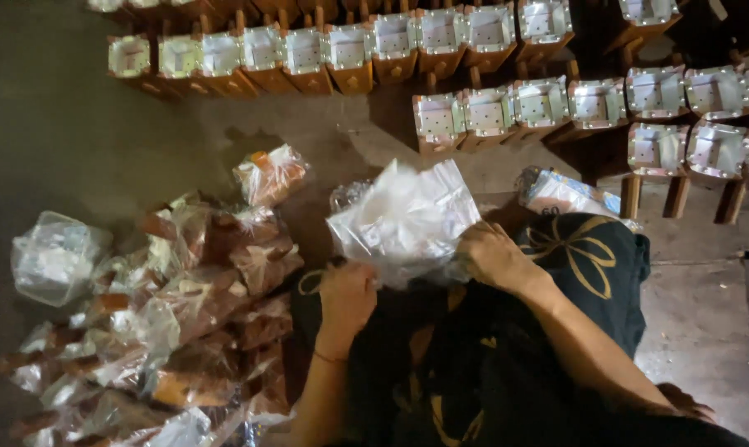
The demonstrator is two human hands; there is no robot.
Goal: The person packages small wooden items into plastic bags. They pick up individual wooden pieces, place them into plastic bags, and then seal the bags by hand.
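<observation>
Head view, hands: the left hand and the right hand both grip a stack of thin clear plastic bags, held over the lap.
Left grip: fingers curled shut on the lower left edge of the stack, knuckles toward the camera; a thin band sits on the wrist.
Right grip: fingers clamped together on the right edge of the stack, thumb side up.
Where the bags are: in the middle of the view, above the black cloth with gold flower pattern that covers the person's knees, tilted up and away.
Left of the hands: a heap of filled clear plastic packets with brown contents lies on the grey concrete floor, close beside the left forearm.
Far left: a crumpled clear bag of pale pieces rests at the edge of the heap.
Top: rows of small orange wooden stands with white square tops stand on the floor, well apart from the hands.
Right of the stack: a flat printed plastic packet lies just beyond the knee.
</observation>
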